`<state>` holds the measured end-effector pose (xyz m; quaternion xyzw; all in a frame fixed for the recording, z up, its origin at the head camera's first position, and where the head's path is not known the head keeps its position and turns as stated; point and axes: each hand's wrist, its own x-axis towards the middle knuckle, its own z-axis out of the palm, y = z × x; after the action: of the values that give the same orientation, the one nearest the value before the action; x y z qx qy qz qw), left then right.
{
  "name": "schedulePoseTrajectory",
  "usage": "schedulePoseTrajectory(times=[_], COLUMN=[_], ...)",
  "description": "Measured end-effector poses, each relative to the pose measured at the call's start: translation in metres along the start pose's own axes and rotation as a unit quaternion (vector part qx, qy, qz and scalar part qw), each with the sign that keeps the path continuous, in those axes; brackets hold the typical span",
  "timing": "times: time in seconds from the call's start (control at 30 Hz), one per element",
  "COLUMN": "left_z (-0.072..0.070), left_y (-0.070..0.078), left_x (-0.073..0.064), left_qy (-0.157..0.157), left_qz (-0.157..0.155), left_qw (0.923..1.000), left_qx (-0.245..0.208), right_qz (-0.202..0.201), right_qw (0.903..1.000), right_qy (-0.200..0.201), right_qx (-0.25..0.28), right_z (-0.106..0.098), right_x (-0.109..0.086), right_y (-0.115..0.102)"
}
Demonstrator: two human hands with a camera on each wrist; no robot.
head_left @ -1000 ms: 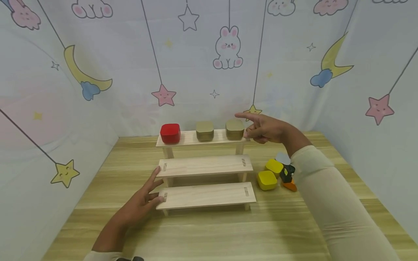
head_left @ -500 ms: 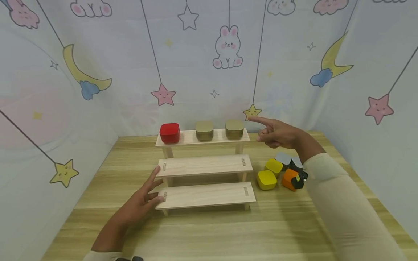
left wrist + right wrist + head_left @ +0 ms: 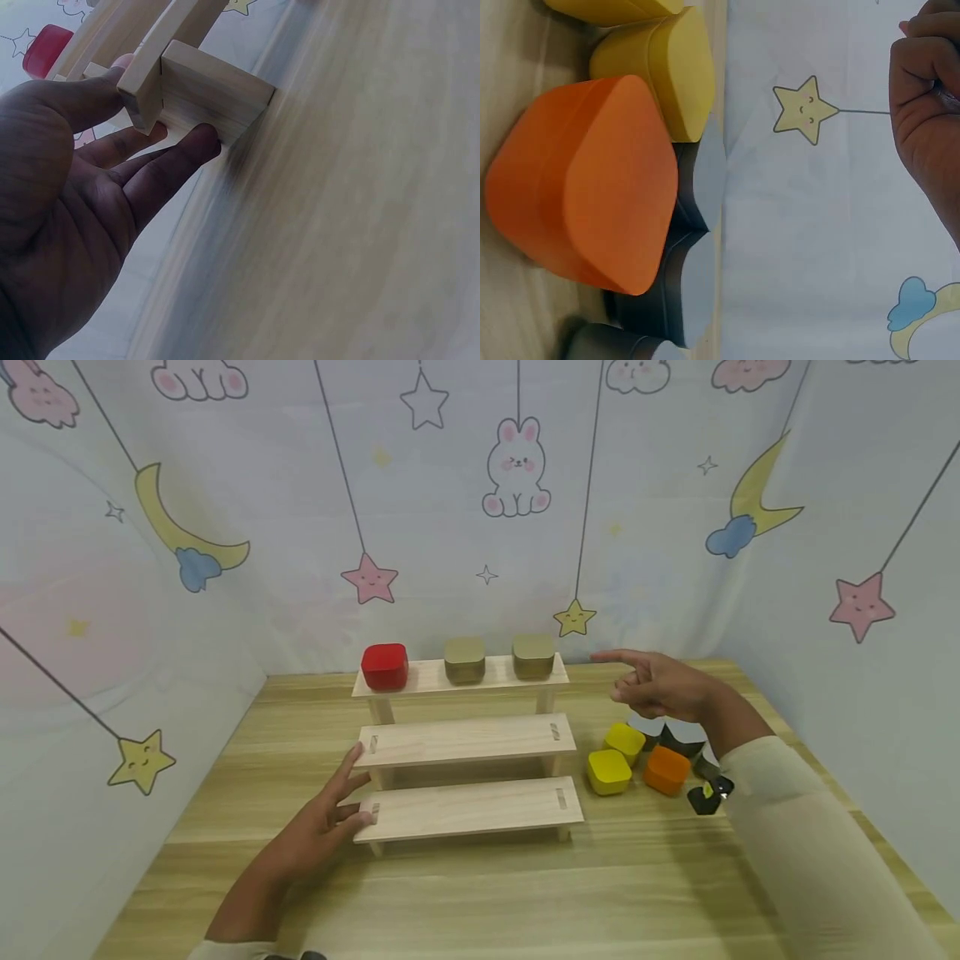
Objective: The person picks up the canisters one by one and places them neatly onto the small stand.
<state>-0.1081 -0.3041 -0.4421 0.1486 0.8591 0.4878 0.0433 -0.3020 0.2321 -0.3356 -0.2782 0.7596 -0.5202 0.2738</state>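
My left hand [image 3: 318, 827] rests at the left end of a pale three-step wooden shelf [image 3: 468, 808], spread fingers touching it. The left wrist view shows the thumb over the lowest board and the fingertips [image 3: 201, 139] by its leg [image 3: 214, 86]. My right hand [image 3: 663, 687] hangs in the air to the right of the top step, index finger stretched out, other fingers curled, holding nothing. On that step stand a red rounded box [image 3: 386, 667] and two dull gold rounded boxes, one in the middle [image 3: 465, 660], the other at the right [image 3: 533, 657].
Right of the shelf are two yellow rounded boxes [image 3: 609, 772], an orange one [image 3: 615, 187] and dark ones with grey tops [image 3: 699, 289]. A black wrist device [image 3: 707, 795] partly overlaps this area. Printed curtains [image 3: 480, 527] enclose the wood-grain table [image 3: 480, 902].
My right hand has drawn away from the right gold box, rightward and slightly down, uncovering the orange box. My left hand has stayed on the shelf. The head view has shifted slightly.
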Motion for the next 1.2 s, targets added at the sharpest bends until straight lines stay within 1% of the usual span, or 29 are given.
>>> schedulePoseTrajectory(times=[0.17, 0.23, 0.3, 0.43, 0.5, 0.57, 0.77, 0.9, 1.2], left_z=[0.000, 0.001, 0.001, -0.001, -0.001, -0.001, 0.000, 0.000, -0.002], left_y=[-0.001, -0.001, -0.001, 0.000, 0.000, 0.000, -0.003, -0.001, 0.002], left_x=[-0.001, -0.001, 0.000, 0.000, 0.000, -0.001, -0.002, -0.002, -0.003], left_qy=[0.000, 0.000, -0.002, -0.005, -0.005, -0.003, -0.001, -0.002, -0.003], left_qz=[-0.002, -0.005, -0.003, 0.000, -0.002, -0.005, 0.006, 0.008, -0.010], left_qw=[1.0000, 1.0000, 1.0000, 1.0000, 1.0000, 1.0000, 0.9999, 0.9999, 0.9999], left_qx=[0.002, 0.003, 0.003, 0.005, 0.007, 0.007, 0.012, 0.014, 0.014], right_qz=[-0.025, -0.024, -0.008, 0.051, 0.075, 0.084, 0.082, 0.080, 0.033], right_qw=[0.9997, 0.9996, 0.9992, 0.9928, 0.9893, 0.9875, 0.9853, 0.9855, 0.9916], right_qy=[0.000, 0.010, 0.033, 0.088, 0.103, 0.110, 0.127, 0.136, 0.125], right_qx=[-0.004, -0.008, -0.020, -0.064, -0.071, -0.075, -0.079, -0.062, -0.013], right_z=[0.003, 0.005, 0.008, 0.017, 0.021, 0.025, 0.033, 0.037, 0.040], right_x=[-0.011, -0.018, -0.025, -0.039, -0.045, -0.051, -0.074, -0.087, -0.105], right_y=[0.011, 0.015, 0.017, 0.021, 0.023, 0.026, 0.037, 0.045, 0.064])
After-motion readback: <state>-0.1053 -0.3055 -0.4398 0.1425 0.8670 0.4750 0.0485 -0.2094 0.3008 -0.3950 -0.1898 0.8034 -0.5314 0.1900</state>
